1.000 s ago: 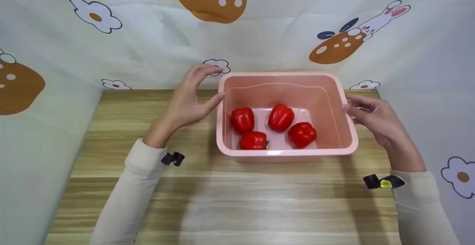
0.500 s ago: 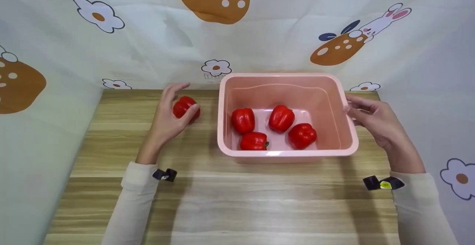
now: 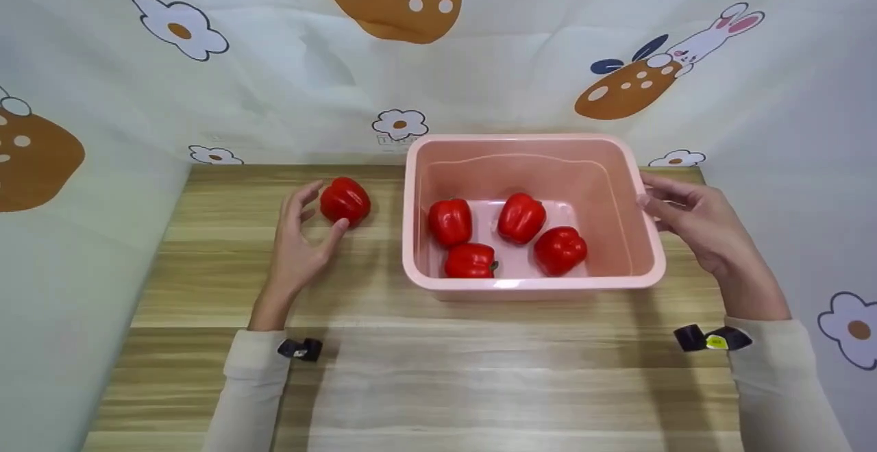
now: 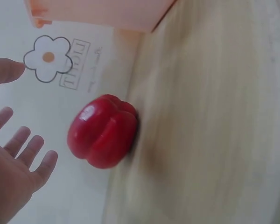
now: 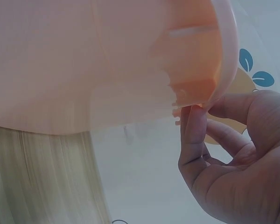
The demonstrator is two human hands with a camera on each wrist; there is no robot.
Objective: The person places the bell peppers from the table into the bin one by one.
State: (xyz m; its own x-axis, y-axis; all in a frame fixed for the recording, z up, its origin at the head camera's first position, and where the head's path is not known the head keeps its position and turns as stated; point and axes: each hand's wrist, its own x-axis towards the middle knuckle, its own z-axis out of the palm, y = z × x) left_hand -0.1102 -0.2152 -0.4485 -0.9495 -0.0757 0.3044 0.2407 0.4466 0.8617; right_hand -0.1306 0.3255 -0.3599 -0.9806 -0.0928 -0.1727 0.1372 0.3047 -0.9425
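Note:
On the wooden table left of the bin lies a red bell pepper (image 3: 345, 202). My left hand (image 3: 298, 250) is just left and in front of it, fingers spread and holding nothing. In the left wrist view the fingers of the left hand (image 4: 11, 177) stand apart from the bell pepper (image 4: 102, 131). A pink plastic bin (image 3: 411, 212) holds several more red bell peppers, one of them a pepper (image 3: 521, 218) near its middle. My right hand (image 3: 699, 222) pinches the bin's right rim between thumb and fingers, also plain in the right wrist view (image 5: 238, 154).
A pale cloth (image 3: 274, 89) printed with flowers, a rabbit and brown spotted shapes rises behind the table and along both sides. The bin stands close to the back cloth. Wooden tabletop (image 3: 479, 363) stretches in front of it.
My left hand has moved left from the bin's left rim, reached round the table pepper, then drawn back toward me, leaving it in full view. My right hand stays at the bin's rim.

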